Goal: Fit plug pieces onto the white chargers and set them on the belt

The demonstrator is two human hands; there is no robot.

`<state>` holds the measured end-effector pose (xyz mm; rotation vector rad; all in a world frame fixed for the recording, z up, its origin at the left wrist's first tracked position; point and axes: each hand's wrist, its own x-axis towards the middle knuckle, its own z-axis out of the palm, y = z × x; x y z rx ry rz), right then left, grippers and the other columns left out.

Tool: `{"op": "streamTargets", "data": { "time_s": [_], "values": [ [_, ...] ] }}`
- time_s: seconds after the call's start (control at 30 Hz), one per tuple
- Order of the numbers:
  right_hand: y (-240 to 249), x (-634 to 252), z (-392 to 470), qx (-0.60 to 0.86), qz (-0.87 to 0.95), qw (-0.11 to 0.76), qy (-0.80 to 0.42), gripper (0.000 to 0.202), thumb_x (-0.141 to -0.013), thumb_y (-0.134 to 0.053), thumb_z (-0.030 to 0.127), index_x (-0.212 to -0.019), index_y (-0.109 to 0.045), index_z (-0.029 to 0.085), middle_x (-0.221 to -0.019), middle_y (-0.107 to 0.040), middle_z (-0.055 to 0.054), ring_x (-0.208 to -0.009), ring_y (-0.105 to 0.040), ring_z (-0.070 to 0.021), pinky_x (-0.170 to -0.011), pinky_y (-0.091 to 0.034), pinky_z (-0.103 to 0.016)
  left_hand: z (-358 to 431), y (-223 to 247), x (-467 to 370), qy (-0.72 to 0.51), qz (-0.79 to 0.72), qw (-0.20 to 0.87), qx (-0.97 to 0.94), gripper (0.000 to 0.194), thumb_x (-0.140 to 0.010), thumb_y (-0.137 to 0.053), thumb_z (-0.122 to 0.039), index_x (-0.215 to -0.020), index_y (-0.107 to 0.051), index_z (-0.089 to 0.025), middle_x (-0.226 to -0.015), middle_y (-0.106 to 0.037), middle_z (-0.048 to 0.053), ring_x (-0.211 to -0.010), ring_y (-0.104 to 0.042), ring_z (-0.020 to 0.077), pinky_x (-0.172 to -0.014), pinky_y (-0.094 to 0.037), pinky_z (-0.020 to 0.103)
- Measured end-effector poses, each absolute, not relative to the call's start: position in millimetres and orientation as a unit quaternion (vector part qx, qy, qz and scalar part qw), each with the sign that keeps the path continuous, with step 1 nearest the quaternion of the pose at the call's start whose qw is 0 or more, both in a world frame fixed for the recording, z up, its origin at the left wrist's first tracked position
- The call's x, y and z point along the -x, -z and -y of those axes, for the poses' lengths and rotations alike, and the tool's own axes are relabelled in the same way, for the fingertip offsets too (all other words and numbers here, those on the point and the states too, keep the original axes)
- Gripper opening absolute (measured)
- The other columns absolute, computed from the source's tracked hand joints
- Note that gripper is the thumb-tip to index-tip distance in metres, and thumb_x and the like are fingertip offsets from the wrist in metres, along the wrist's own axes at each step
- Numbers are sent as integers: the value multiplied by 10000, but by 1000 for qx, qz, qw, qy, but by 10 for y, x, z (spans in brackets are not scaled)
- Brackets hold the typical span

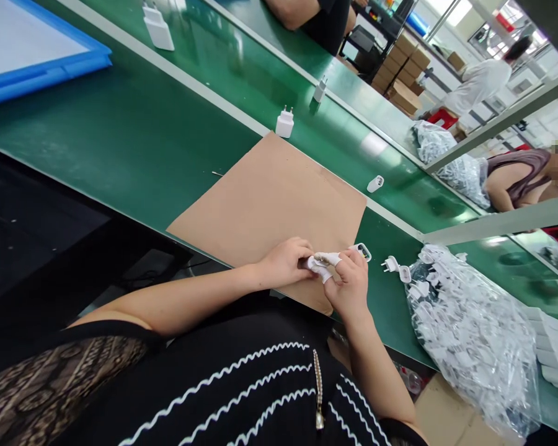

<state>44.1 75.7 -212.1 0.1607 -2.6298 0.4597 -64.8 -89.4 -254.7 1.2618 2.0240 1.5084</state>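
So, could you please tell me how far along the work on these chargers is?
Probably done: the upright chargers beyond the brown sheet. In hand: a white piece, between the left hand and right hand. Apparently left: the bagged white parts, too jumbled to count.

Both hands' fingers (333,258) hold a small white part (313,262) above brown cardboard (279,198)

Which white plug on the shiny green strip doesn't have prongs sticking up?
The rightmost plug, just past the brown paper: it lies down, while the other three plugs stand prongs up.
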Motion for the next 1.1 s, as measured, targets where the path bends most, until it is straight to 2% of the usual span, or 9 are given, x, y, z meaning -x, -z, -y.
{"op": "streamTargets", "data": {
  "time_s": [0.13,0.3,0.4,0.47,0.57,0.7,0.9,1.0,1.1],
  "values": [
    [2211,-491,-665,-16,946,248,-207,256,-884,-690,154,-1098,-758,278,-836,-717,-17,-852,-592,-236,-948,-458,-452,878,2558,635,-523,-715,153,-438,105,-837,-801,-272,-870,-741,-193,-918,-694,42,-910,-624,217,-873,-491,350],
    [2239,-670,-912,77,880,284,-373,506,-943,-686,335,-1433,-583,267,-1215,-715,-76,-1031,-655,-236,-986,-502,-433,1006,2428,712,-493,-703,210,-467,161,-821,-804,-305,-947,-771,-212,-950,-714,48,-924,-656,222,-844,-510,337],
    [2185,-824,-1423,228,864,362,-265,321,-986,-601,379,-1242,-707,216,-1142,-710,-99,-991,-642,-254,-981,-488,-454,1013,2294,955,-477,-718,206,-464,203,-805,-813,-373,-921,-772,-211,-950,-726,45,-932,-670,229,-833,-516,330],
    [2187,-907,-1760,322,887,302,-132,338,-966,-598,372,-1203,-742,181,-1107,-700,-140,-1025,-608,-311,-962,-468,-489,876,2245,1225,-476,-740,172,-442,248,-785,-814,-397,-939,-772,-208,-959,-737,41,-904,-671,229,-804,-516,324],
    [2288,-953,-2054,396,902,173,-5,446,-939,-627,369,-1330,-699,169,-1216,-653,-194,-1097,-567,-376,-920,-453,-502,465,2248,1749,-479,-779,137,-381,350,-761,-816,-399,-1044,-760,-201,-1011,-757,35,-875,-679,225,-774,-518,309],
    [2495,-926,-2147,367,916,162,-2,421,-948,-571,308,-1331,-687,179,-1124,-652,-163,-1027,-577,-333,-881,-454,-451,-171,2266,2458,-421,-852,77,-300,332,-817,-764,-369,-1108,-727,-214,-1061,-764,38,-940,-690,233,-838,-513,306],
    [2706,-935,-2268,302,894,316,-101,377,-910,-491,324,-1183,-700,170,-971,-569,-104,-809,-553,-258,-711,-477,-384,-693,2261,3072,-366,-899,25,-240,267,-824,-731,-306,-1072,-713,-208,-1153,-751,104,-1084,-674,289,-934,-502,347],
    [2753,-924,-2332,279,884,356,-121,297,-885,-475,289,-1054,-695,184,-926,-563,-88,-769,-558,-246,-708,-491,-394,-772,2281,3134,-348,-919,3,-187,474,-767,-786,-374,-1189,-677,-190,-1256,-704,166,-1203,-625,363,-1013,-482,431],
    [2734,-891,-2345,250,878,385,-138,255,-881,-481,283,-1007,-681,186,-1008,-600,-124,-876,-608,-277,-784,-524,-435,-865,2315,3031,-351,-916,-113,-156,827,-789,-766,-511,-1474,-474,-152,-1571,-442,229,-1470,-375,417,-1184,-322,519]
  ]
}}
